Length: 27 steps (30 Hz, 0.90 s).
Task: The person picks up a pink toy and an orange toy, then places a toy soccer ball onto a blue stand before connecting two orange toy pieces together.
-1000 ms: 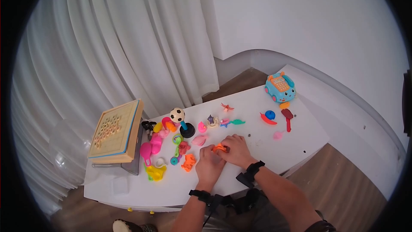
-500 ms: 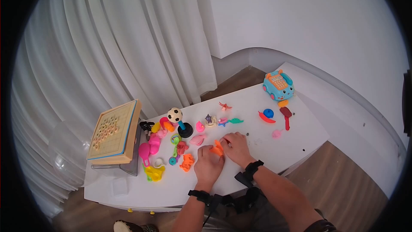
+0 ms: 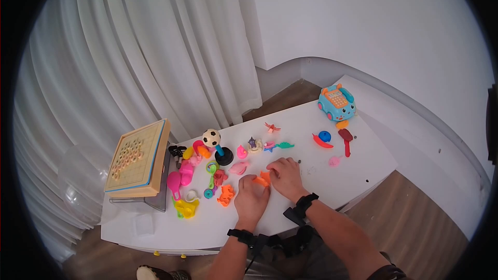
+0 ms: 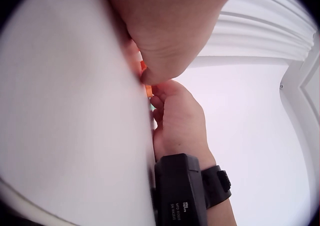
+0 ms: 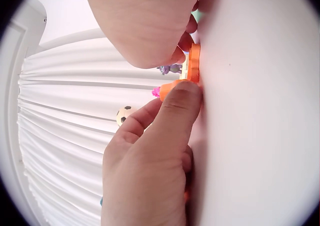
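An orange plastic toy piece (image 3: 264,178) with a wavy outline lies low over the white table (image 3: 321,192), between my two hands. My left hand (image 3: 251,200) pinches its near-left end, the thumb pressed on the orange wall in the right wrist view. At the other end, the curled fingers of my right hand (image 3: 287,178) hold its edge. The left wrist view shows only a sliver of the orange piece (image 4: 148,90); the rest is behind the hands. Left of my left hand sits an orange animal-shaped mould (image 3: 225,196), and a pink toy (image 3: 239,168) lies just beyond.
A toy football on a stand (image 3: 211,138) rises behind small colourful toys. At far left a chessboard box (image 3: 137,158) leans on a rack. A blue toy telephone (image 3: 337,102) occupies the far right corner, near a red chilli toy (image 3: 322,141) and dark red spatula (image 3: 346,142).
My hands have drawn slightly apart, the right one shifting up and right. More of the orange piece shows between them; it stood up half a second ago and now lies lower.
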### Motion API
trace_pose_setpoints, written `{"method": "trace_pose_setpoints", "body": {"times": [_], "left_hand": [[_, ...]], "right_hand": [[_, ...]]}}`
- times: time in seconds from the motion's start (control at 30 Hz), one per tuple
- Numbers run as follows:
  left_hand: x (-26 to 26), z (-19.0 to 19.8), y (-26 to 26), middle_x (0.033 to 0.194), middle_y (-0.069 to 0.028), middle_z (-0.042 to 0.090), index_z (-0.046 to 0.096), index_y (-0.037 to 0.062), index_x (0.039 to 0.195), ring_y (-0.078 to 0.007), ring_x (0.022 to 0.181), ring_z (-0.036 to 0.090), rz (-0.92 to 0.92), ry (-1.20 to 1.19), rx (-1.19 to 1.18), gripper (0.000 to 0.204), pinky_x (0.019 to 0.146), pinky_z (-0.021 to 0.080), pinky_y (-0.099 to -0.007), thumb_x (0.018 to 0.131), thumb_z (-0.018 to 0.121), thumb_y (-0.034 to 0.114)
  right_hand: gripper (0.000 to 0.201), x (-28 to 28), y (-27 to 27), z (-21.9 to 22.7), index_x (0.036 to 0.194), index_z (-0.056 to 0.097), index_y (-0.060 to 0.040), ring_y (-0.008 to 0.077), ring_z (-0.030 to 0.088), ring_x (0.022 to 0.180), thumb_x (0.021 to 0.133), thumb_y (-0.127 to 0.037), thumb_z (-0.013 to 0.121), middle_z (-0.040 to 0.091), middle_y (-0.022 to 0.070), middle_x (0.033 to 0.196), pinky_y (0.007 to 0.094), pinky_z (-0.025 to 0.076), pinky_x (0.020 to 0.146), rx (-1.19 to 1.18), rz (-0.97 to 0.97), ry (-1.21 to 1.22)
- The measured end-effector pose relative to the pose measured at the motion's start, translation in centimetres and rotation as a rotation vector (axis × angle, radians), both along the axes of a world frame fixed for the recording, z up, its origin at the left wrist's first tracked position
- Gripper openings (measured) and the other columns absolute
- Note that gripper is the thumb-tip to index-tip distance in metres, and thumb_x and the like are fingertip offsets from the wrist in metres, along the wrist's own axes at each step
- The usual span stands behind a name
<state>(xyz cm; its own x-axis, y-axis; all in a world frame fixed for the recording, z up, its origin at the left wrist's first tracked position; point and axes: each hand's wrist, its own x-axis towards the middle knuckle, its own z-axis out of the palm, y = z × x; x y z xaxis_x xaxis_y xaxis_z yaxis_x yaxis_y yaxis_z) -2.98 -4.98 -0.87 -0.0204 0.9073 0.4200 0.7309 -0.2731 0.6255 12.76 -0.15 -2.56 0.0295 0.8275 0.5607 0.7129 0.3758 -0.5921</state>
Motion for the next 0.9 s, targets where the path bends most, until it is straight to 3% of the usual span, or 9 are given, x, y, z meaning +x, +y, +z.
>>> {"method": "trace_pose_setpoints", "body": {"times": [0.13,0.8,0.9], "left_hand": [[-0.02,0.17,-0.04,0.125,-0.0111,0.066,0.061,0.0069,0.123,-0.0330,0.113,0.068,-0.009,-0.012,-0.019,0.052,0.088,0.058,-0.0430,0.080,0.086,0.022],[0.07,0.30,-0.13,0.128,-0.0115,0.066,0.061,0.0078,0.128,-0.0332,0.117,0.067,-0.014,-0.016,-0.014,0.056,0.089,0.059,-0.0431,0.080,0.086,0.022],[0.02,0.15,-0.11,0.129,-0.0116,0.065,0.062,0.0088,0.132,-0.0324,0.109,0.069,-0.003,0.008,0.064,0.058,0.085,0.059,-0.0423,0.080,0.086,0.021]], "right_hand": [[0.013,0.08,-0.36,0.65,0.097,0.078,-0.0149,0.0314,0.061,0.107,0.086,-0.012,0.070,0.071,0.0051,0.102,0.0469,0.044,0.100,-0.057,0.039,-0.037],[0.022,0.14,-0.27,0.61,0.099,0.077,-0.0148,0.0311,0.061,0.109,0.081,-0.007,0.068,0.071,0.0054,0.105,0.0469,0.045,0.101,-0.093,0.064,-0.014],[0.029,0.16,-0.34,0.54,0.102,0.078,-0.0170,0.0299,0.060,0.110,0.079,-0.004,0.066,0.070,0.0036,0.108,0.0458,0.045,0.100,-0.074,0.088,-0.050]]}}
